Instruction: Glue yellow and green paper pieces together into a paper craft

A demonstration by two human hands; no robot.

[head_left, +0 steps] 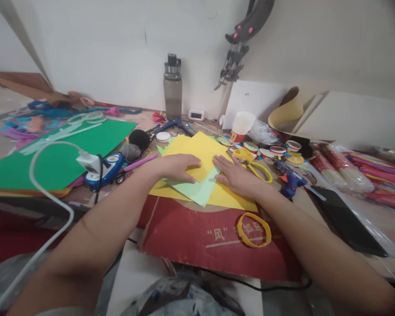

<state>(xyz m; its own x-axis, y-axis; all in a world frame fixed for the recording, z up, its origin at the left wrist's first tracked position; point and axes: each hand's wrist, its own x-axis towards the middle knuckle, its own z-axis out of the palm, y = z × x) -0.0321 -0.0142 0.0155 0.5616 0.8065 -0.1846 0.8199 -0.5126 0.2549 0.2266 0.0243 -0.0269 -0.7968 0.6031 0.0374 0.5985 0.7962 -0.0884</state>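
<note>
Several sheets of yellow paper (pixel 206 148) and a light green sheet (pixel 197 193) lie in a loose pile in front of me. My left hand (pixel 181 167) rests on the pile from the left, thumb apart from the fingers. From the right, my right hand (pixel 233 174) lies flat over the edge of the sheets, fingers spread. Under the paper is a red cardboard piece (pixel 184 232) with white printed characters. A yellow paper ring (pixel 254 230) sits on the cardboard, below my right hand. Yellow-handled scissors (pixel 261 171) lie just beyond that hand.
A grey bottle (pixel 173 92) stands at the wall beside a small white clock (pixel 196 115). To the right are a blue glue gun (pixel 291 180) and a black phone (pixel 345 219). Green sheets (pixel 66 153), a blue power socket (pixel 105 171) and a white cable (pixel 49 188) occupy the left.
</note>
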